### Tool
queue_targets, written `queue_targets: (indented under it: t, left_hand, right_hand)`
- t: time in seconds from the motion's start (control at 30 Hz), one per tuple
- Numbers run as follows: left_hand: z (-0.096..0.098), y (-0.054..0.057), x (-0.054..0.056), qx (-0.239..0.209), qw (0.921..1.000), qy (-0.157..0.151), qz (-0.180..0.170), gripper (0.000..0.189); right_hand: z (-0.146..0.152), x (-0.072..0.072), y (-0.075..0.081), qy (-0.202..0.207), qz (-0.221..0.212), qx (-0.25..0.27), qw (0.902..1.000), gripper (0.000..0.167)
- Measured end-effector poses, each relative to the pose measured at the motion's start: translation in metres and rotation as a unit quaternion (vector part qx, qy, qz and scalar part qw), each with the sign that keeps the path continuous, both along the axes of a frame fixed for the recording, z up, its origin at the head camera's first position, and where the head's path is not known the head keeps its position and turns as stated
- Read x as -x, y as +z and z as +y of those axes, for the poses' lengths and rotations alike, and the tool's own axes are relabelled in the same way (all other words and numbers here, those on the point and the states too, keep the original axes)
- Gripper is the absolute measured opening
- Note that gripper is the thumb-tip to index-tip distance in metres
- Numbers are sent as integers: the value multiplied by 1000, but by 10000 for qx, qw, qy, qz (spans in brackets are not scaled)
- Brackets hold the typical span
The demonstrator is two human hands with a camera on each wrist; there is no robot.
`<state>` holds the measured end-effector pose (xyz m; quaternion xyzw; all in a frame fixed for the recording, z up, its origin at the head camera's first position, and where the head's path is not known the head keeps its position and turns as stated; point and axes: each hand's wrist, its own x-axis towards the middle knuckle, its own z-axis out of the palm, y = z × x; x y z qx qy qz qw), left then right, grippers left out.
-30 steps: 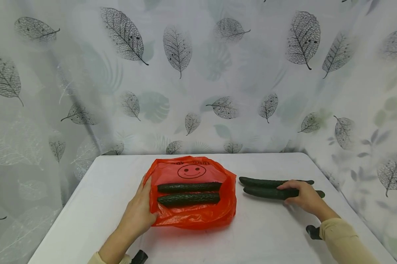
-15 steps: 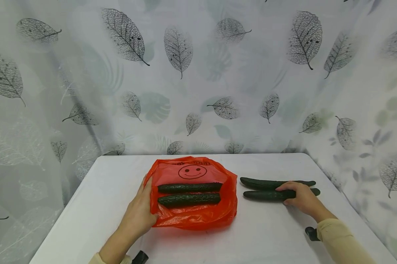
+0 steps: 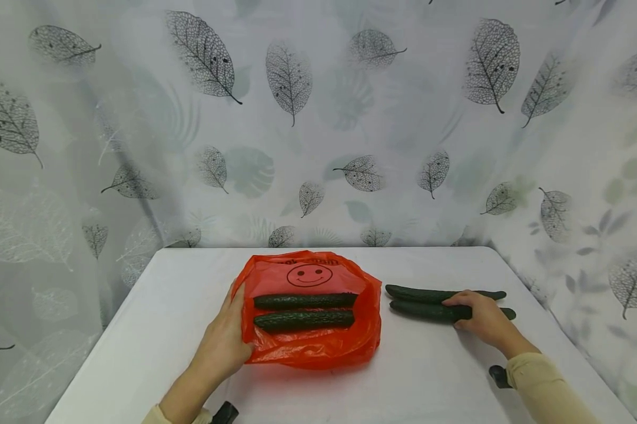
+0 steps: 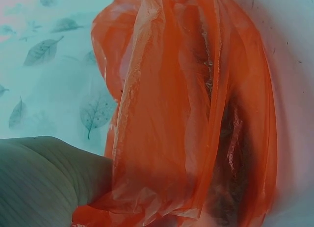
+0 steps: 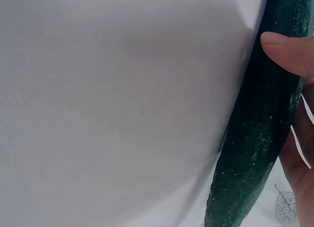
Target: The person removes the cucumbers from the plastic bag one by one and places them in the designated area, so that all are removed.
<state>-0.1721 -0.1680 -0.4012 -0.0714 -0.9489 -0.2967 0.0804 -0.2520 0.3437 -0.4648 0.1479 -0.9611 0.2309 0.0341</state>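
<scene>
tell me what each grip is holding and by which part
The left grip holds the red bag by its left edge. The right grip holds the nearer loose cucumber, just right of its middle.

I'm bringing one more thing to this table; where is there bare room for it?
Bare room: the white table on the near side of the red bag; left of the left hand; and behind the two loose cucumbers. Crowded: around the right hand gripping the nearer one, and the narrow gap between bag and cucumbers.
</scene>
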Motion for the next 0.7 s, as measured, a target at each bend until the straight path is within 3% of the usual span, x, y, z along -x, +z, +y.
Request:
queue_targets:
  t: [0.37,0.7]
  left_hand:
    - [0,2,1,-82,9999,14,-61,111]
    - [-1,2,0,-120,9999,22,-35,111]
  right_hand:
    - [-8,0,7,24,57,-55,10000,43]
    - [-32,2,28,349,374,277,9983,37]
